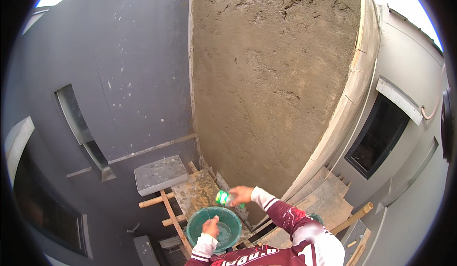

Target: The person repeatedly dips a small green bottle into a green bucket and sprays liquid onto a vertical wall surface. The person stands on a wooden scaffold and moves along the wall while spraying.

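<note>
My right hand (243, 196) is wrapped round a small green-and-clear bottle (223, 198), held sideways above the far rim of a green plastic basin (191, 232). The bottle's labelled end points left; my fingers cover its middle. My left hand (211, 227) is over the basin's left half with its fingers closed. A thin pale line shows by its fingertips, too small to name. Some cloudy liquid seems to lie in the bottom of the basin. The basin stands on a stained plank platform (195, 190).
A wet-looking plastered wall (271, 85) rises ahead, edged at right by a pale wooden strip (333, 118). A dark grey wall (143, 66) stands at left. Bamboo poles (354, 218) and a grey slab-like block (161, 174) flank the platform, with gaps between the boards.
</note>
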`<state>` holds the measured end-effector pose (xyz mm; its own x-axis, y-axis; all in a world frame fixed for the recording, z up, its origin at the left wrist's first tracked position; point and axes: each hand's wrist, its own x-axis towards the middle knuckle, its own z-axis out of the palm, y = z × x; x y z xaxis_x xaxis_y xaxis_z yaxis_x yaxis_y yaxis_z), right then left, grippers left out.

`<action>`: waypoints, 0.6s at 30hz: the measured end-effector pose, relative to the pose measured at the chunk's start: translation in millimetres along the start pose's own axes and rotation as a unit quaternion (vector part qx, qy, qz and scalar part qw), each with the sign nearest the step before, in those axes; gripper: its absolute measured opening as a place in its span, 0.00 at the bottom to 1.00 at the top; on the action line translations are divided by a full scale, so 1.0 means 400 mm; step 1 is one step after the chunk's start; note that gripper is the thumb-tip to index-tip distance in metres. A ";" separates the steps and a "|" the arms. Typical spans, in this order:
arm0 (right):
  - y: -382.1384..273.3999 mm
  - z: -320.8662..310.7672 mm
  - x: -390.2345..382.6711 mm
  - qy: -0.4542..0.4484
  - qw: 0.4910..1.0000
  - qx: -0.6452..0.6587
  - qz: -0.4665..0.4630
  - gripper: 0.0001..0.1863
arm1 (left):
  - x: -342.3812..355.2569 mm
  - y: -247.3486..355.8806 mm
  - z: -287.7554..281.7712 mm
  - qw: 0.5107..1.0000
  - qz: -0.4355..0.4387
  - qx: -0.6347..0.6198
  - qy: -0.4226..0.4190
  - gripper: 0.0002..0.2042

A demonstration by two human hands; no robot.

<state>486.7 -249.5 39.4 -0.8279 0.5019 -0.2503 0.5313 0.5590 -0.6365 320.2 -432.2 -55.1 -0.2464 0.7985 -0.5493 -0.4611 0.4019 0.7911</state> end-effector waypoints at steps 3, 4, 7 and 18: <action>0.092 0.305 0.059 -0.070 0.996 -0.060 0.013 0.37 | -0.029 0.023 0.031 1.000 0.005 0.003 -0.027 0.14; 0.062 0.358 0.074 -0.088 0.992 -0.067 0.059 0.38 | -0.052 0.046 0.040 1.000 0.006 0.007 -0.028 0.14; 0.032 0.430 0.119 -0.154 0.974 -0.094 0.140 0.33 | -0.081 0.070 0.076 0.998 0.010 0.025 -0.056 0.13; 0.159 0.626 0.126 -0.041 0.995 0.011 0.090 0.33 | -0.117 0.090 0.116 0.994 0.032 0.047 -0.095 0.13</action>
<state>433.8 -353.9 -196.3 -0.7323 0.5366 -0.4192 0.6686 0.4501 -0.5919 354.4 -434.2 11.5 -0.1030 0.8903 -0.4436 -0.3668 0.3805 0.8489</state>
